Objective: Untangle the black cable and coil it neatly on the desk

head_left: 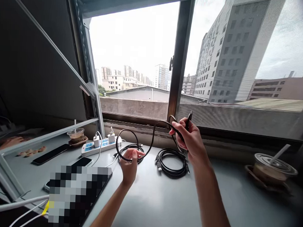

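At the far left of the counter (162,207) a power strip (100,146) lies by the window with chargers plugged in, handy to the phones beside it. Your left hand (129,166) pinches the low loop of a black cable (150,140), keeping the slack off the counter. Your right hand (190,140) is closed around its plug end, held up above a coiled cable (171,163) lying flat.

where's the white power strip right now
In the head view, the white power strip lies on the grey desk left of centre, between the left hand and a lidded drink cup.
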`<state>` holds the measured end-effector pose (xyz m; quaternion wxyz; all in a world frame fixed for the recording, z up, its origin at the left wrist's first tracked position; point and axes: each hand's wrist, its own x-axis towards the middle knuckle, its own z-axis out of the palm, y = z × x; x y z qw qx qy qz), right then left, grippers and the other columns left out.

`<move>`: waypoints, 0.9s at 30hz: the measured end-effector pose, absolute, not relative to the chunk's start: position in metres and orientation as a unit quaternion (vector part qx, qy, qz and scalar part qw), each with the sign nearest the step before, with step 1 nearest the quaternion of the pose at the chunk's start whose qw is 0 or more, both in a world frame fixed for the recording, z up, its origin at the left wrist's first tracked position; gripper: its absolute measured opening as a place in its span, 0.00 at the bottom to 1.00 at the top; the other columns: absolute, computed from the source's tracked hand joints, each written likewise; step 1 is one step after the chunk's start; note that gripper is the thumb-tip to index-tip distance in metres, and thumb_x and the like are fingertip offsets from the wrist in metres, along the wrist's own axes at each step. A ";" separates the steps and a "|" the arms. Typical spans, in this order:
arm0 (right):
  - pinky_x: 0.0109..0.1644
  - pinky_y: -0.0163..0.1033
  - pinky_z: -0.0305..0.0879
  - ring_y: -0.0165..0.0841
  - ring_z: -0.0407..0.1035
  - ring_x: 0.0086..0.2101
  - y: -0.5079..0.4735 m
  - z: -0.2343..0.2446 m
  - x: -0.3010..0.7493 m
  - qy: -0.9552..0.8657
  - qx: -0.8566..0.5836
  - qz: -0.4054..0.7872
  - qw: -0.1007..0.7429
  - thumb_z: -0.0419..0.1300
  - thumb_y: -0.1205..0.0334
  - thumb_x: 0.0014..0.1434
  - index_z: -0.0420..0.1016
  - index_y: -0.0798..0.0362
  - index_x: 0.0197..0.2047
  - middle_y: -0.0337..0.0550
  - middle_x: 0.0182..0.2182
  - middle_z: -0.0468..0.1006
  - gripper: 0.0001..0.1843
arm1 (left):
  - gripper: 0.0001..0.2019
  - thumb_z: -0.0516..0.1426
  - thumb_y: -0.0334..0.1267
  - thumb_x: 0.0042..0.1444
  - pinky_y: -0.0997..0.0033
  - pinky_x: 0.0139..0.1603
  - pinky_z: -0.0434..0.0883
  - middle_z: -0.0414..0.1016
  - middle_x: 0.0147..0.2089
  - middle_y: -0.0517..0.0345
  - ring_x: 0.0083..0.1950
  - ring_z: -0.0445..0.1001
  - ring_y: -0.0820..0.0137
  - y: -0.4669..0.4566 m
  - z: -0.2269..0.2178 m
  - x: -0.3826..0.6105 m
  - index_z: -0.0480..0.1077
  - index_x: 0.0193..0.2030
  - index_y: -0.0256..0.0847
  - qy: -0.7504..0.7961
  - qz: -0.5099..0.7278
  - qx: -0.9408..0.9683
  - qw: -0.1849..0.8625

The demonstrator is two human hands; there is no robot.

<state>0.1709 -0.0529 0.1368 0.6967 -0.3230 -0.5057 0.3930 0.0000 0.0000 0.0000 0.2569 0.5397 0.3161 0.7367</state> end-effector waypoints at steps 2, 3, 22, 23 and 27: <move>0.10 0.24 0.35 0.16 0.45 0.09 -0.058 0.140 0.174 -0.505 -0.323 0.367 0.711 0.65 0.52 0.44 0.51 0.51 0.27 0.34 0.18 0.71 0.23 | 0.10 0.54 0.43 0.53 0.69 0.30 0.72 0.75 0.26 0.55 0.29 0.75 0.66 0.001 0.010 -0.003 0.67 0.30 0.37 0.305 0.736 0.519 0.310; 0.10 0.24 0.36 0.16 0.45 0.09 -0.061 0.141 0.175 -0.502 -0.323 0.351 0.721 0.64 0.53 0.45 0.51 0.51 0.26 0.34 0.17 0.71 0.22 | 0.10 0.53 0.42 0.52 0.69 0.29 0.72 0.75 0.26 0.55 0.29 0.76 0.65 0.003 0.018 -0.006 0.67 0.30 0.37 0.294 0.739 0.500 0.344; 0.06 0.27 0.41 0.25 0.58 0.09 -0.099 0.142 0.209 -0.576 -0.283 0.115 0.758 0.63 0.53 0.53 0.61 0.52 0.24 0.32 0.11 0.64 0.16 | 0.22 0.42 0.47 0.61 0.80 0.12 0.60 0.60 0.11 0.62 0.12 0.64 0.74 -0.028 0.158 0.000 0.61 0.21 0.38 -0.016 0.396 0.563 0.725; 0.06 0.27 0.41 0.25 0.57 0.09 -0.099 0.142 0.208 -0.583 -0.286 0.118 0.751 0.61 0.52 0.54 0.62 0.51 0.25 0.32 0.11 0.64 0.15 | 0.24 0.41 0.50 0.60 0.76 0.16 0.64 0.62 0.13 0.59 0.15 0.67 0.71 -0.028 0.159 0.001 0.63 0.22 0.37 0.030 0.372 0.612 0.697; 0.09 0.27 0.46 0.24 0.57 0.11 -0.096 0.140 0.199 -0.624 -0.333 0.068 0.704 0.58 0.54 0.58 0.64 0.51 0.28 0.31 0.12 0.61 0.12 | 0.30 0.39 0.57 0.59 0.70 0.27 0.69 0.73 0.22 0.49 0.25 0.74 0.65 -0.022 0.156 0.004 0.69 0.29 0.34 0.196 0.271 0.711 0.619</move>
